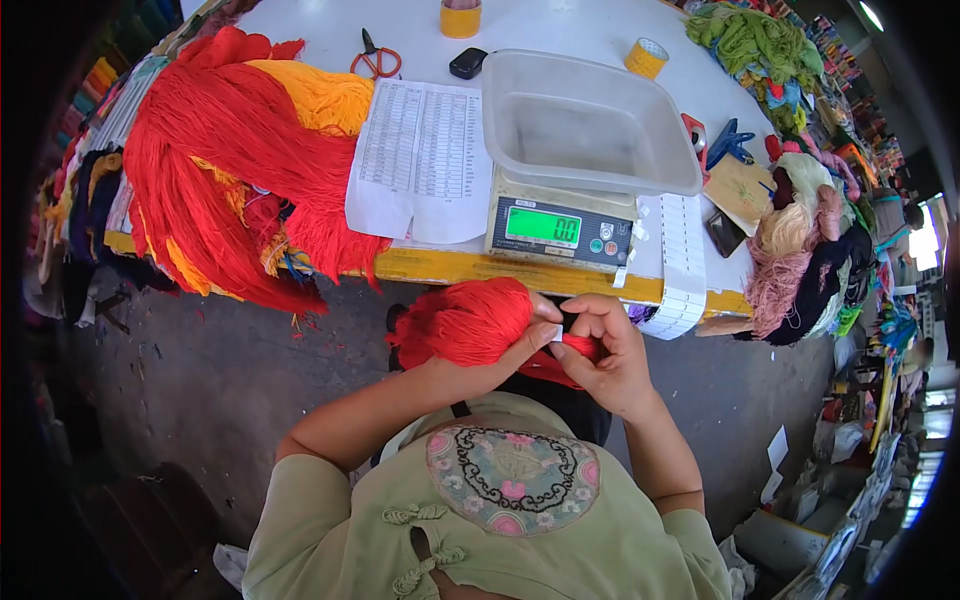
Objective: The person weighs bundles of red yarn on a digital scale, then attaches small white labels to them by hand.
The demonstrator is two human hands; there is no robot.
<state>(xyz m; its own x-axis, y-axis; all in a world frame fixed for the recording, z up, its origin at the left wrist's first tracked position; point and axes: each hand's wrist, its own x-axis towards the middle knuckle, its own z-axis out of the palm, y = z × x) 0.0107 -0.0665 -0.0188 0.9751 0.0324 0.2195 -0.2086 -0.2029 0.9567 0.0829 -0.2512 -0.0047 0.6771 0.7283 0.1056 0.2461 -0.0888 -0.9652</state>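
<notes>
A bundle of red yarn [468,322] lies over my left hand [515,350], whose fingers close round its right end in front of the table edge. Beside it, my right hand [612,352] pinches at a small white tag [557,334] on the yarn, with red strands passing under its fingers. Both hands nearly touch at the tag. Just beyond them, a digital scale [560,235] shows 0.0 on a green display, and a translucent plastic tub [590,120] rests on top of it.
Left on the table [420,30] are red yarn [240,150], orange yarn [325,97], a printed sheet [418,150] and scissors [376,60]. At the right are a label strip [684,255], a blue clip [730,142], tape [646,58] and mixed yarn [800,230].
</notes>
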